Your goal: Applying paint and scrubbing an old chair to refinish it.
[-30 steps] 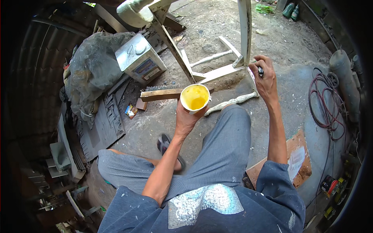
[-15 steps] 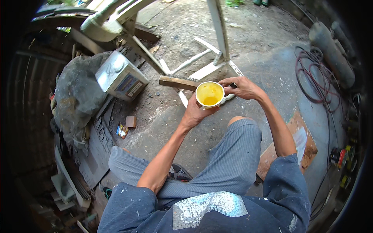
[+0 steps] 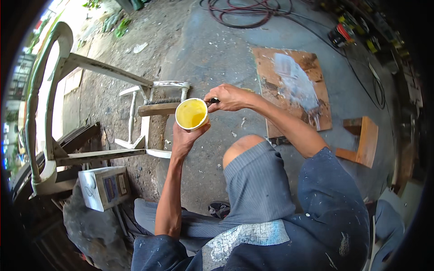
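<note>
Held above the floor (image 3: 217, 58), between a white chair frame (image 3: 113, 72) on the left and a brown board (image 3: 312, 65) on the right: a white-rimmed cup (image 3: 189, 108). Gripped from the near side by the left hand (image 3: 184, 137), with fingers closed around the wall. Turned with its mouth upward, probably to prevent the yellow liquid (image 3: 197, 119) inside from running out.

At the right of the rim, touching or only very near, impossible to say which: the right hand (image 3: 230, 97). Bent closely around a small dark object (image 3: 214, 100), visible only in part and therefore not safe to name.

Behind the cup, pointing to the left: a wire brush (image 3: 158, 109) with wooden back, bristles toward the far side. Hidden at its right end by the cup; cannot tell by which hand, or how firmly, held.

On the near left, a square metal tin (image 3: 97, 187) beside a plastic-covered heap (image 3: 95, 226), apparently put aside from the legs. On the board, a whitish stain (image 3: 294, 81); perhaps laid there for protecting the floor from drips. Farther right and nearer, an angular wooden piece (image 3: 370, 137). At the far side, a hose (image 3: 239, 25), gathered in loops, probably to avoid tangling.
</note>
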